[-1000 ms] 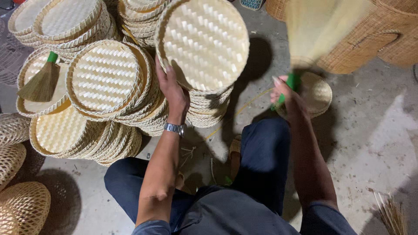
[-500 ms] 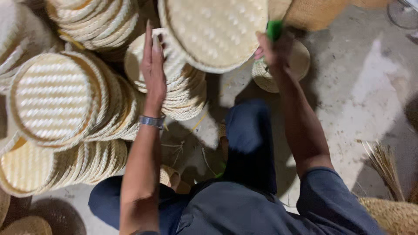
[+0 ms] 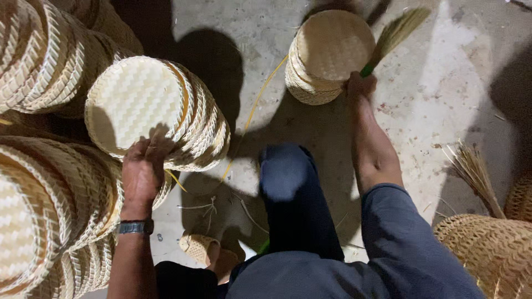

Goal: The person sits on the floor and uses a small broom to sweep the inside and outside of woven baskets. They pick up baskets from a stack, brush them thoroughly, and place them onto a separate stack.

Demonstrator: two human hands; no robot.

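My left hand (image 3: pixel 143 171) rests its fingers on the lower rim of the top round woven tray (image 3: pixel 136 99), which leans on a stack of like trays. A dark watch (image 3: pixel 134 227) sits on that wrist. My right hand (image 3: pixel 360 87) is shut on the green handle of a straw hand broom (image 3: pixel 394 34) whose bristles point up and right. It is held right beside a short stack of round woven trays (image 3: pixel 332 52) on the concrete floor. My knee in dark trousers (image 3: pixel 288 188) lies between the two arms.
More stacks of woven trays (image 3: pixel 39 210) fill the left side and the upper left corner. A woven basket (image 3: pixel 490 249) and a second straw broom (image 3: pixel 476 174) lie at the lower right. A yellow strip (image 3: pixel 252 113) runs across the floor. My sandal (image 3: pixel 200 248) is near the bottom.
The view has swung down and right. The large tray that my left hand held up now leans on the left stack. My right hand has carried the broom to the small stack.
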